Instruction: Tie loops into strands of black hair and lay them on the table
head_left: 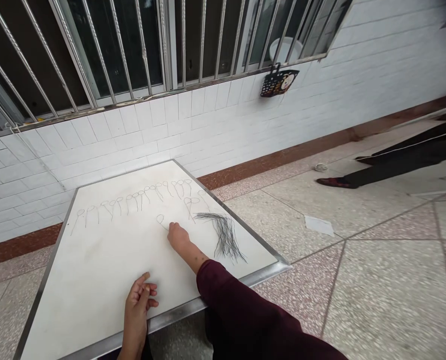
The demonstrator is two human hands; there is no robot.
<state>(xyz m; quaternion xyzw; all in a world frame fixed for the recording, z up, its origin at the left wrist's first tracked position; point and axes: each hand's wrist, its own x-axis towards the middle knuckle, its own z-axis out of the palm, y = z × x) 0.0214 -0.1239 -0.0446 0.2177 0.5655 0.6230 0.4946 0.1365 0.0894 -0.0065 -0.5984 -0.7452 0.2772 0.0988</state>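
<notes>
My right hand (178,236) is closed in a pinch over the white tabletop, on the tail of a thin wire with a round loop (160,219) at its far end. My left hand (138,300) hovers above the near edge, fingers half bent and apart, with nothing visible in it. A row of looped thin wires (128,202) lies across the far part of the table (95,270). To the right of my right hand is a loose bundle of dark straight wires (226,235). A few more looped wires (191,201) lie just beyond the bundle.
The table has a metal rim (245,227) and stands close to a white tiled wall (151,122). Barred windows (200,40) are above it, with a patterned bag (279,81) hanging there. At right are a person's legs (388,162) and a white sheet (319,225) on the floor.
</notes>
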